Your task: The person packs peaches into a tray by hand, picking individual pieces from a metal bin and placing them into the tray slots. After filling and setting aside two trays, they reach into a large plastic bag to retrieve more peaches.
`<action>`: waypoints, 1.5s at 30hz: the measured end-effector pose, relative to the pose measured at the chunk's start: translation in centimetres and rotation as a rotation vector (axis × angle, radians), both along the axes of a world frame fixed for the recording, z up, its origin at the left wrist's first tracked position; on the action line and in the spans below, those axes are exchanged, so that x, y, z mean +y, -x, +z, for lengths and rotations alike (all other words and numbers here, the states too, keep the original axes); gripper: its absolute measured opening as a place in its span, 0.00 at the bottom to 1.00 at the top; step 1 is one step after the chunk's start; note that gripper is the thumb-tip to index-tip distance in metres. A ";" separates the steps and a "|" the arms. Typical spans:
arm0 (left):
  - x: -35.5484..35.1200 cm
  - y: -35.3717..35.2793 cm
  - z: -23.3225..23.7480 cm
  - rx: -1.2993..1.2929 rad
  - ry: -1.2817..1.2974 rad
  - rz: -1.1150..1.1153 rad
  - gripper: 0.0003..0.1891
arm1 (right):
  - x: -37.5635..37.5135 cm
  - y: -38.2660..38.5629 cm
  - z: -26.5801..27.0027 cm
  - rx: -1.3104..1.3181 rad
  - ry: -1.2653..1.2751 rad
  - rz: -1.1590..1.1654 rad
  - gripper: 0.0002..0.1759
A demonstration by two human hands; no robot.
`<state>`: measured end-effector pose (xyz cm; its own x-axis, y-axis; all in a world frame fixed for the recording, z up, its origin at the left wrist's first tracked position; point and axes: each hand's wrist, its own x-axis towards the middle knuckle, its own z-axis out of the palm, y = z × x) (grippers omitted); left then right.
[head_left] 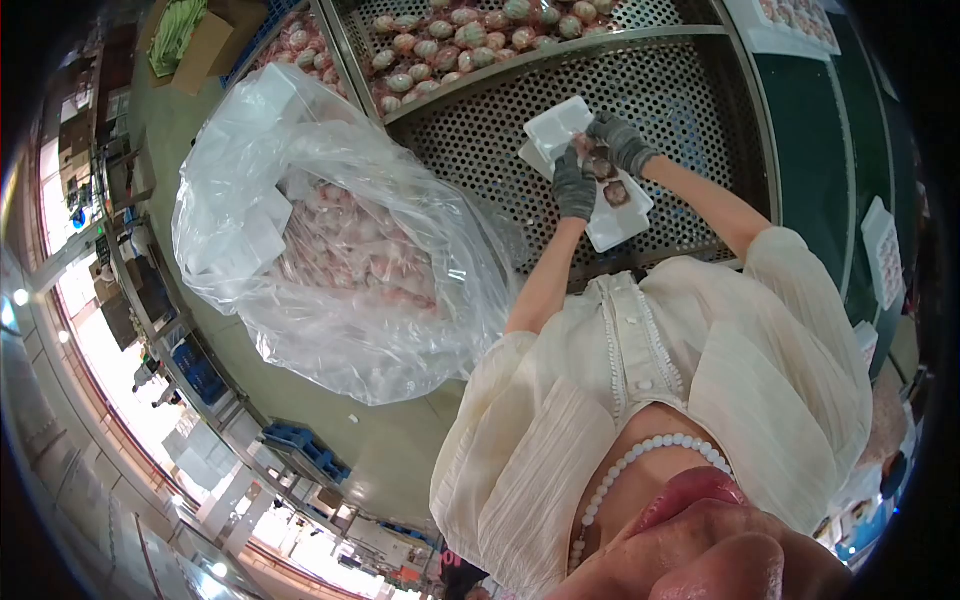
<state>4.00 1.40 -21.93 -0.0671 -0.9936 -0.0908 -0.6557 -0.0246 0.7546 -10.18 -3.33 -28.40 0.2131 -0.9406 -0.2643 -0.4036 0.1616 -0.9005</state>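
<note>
Both of my hands wear grey gloves and work close together over stacked white foam trays (622,228). My left hand (573,187) lies at the left edge of the trays, its fingers bent inward. From the upper right my right hand (622,145) reaches in with curled fingers. Between the fingertips of both hands is a small reddish-brown wrapped piece (582,146), partly hidden. Two darker brown pieces, one nearer piece (617,193) and one just above it, rest on the tray. The trays sit at a slant on a perforated metal table (480,150).
Behind a metal divider (560,62) lie many round pink-and-white wrapped balls (470,36). A large clear plastic bag (340,350) of similar items and white trays stands at left. To the right runs a green surface (815,150) with a filled tray (880,250). An open carton (225,45) is at upper left.
</note>
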 end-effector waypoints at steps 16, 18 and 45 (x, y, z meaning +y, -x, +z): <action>-2.7 -0.4 -1.7 -0.388 -0.332 -0.312 0.16 | -2.8 -3.0 10.2 0.907 -0.038 0.573 0.13; -0.9 -0.8 -4.6 -0.307 -0.176 -0.259 0.18 | -2.6 -2.0 8.4 0.969 0.048 0.614 0.12; -4.3 0.9 -2.7 -0.333 -0.336 -0.130 0.24 | -24.0 -0.7 3.7 -0.513 -0.257 -0.257 0.18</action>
<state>3.08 -2.88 -24.64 -0.1017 -0.8910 -0.4424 -0.8738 -0.1326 0.4679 -9.44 -27.33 -24.70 0.1480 -0.8985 -0.4133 0.1497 0.4334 -0.8887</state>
